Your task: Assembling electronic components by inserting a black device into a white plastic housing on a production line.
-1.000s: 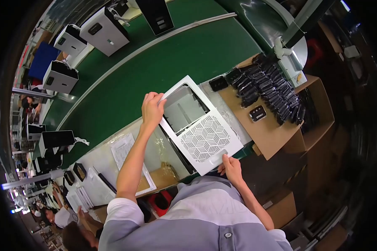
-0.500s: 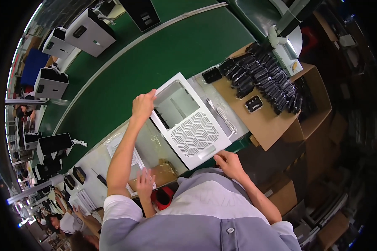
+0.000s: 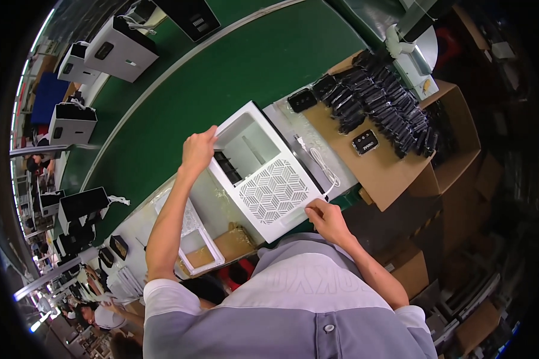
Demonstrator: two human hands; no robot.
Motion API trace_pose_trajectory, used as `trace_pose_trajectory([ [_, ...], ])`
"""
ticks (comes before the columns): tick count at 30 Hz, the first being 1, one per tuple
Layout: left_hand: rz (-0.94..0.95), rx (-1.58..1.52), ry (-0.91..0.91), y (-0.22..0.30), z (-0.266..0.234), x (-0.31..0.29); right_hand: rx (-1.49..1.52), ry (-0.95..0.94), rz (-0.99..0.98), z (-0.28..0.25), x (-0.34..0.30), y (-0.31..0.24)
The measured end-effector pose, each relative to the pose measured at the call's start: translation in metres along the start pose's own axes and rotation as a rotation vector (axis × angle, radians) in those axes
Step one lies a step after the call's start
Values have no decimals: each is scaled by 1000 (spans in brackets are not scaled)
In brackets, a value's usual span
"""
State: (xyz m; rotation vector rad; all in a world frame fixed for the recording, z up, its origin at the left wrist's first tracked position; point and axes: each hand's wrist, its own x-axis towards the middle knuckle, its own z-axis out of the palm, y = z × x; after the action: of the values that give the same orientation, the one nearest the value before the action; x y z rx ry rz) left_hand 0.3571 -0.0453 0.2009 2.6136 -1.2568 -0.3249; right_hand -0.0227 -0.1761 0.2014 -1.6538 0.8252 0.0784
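A white appliance housing (image 3: 273,188) with a cube-patterned grille and a large rectangular recess lies tilted across the bench in front of me. My left hand (image 3: 197,152) grips its far left corner, fingers wrapped over the edge beside the recess. At the near right corner, my right hand (image 3: 329,220) is closed with its thumb and fingers against the edge. Dark inner parts (image 3: 226,166) show along the housing's left side. A white power cord (image 3: 324,167) with a plug lies on the bench right next to it.
Black plastic-wrapped units (image 3: 380,99) are heaped on a cardboard flap (image 3: 395,179) at the right, beside an open carton (image 3: 458,158). A white frame panel (image 3: 205,254) lies left of the housing. Beyond runs a green conveyor belt (image 3: 179,96), with finished white units (image 3: 123,51) past it.
The housing has tilted slightly, showing a dark strip on its far right edge and more of the dark inner parts. Another hand near the white frame panel has gone from view.
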Motion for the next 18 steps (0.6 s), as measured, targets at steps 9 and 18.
trace_pose_trajectory([
  [9,78,-108,193,-3,13,-4,236,238,338,1,-8,33],
  [18,-1,-32,48,-6,10,-1,491,93,338,18,-14,42],
])
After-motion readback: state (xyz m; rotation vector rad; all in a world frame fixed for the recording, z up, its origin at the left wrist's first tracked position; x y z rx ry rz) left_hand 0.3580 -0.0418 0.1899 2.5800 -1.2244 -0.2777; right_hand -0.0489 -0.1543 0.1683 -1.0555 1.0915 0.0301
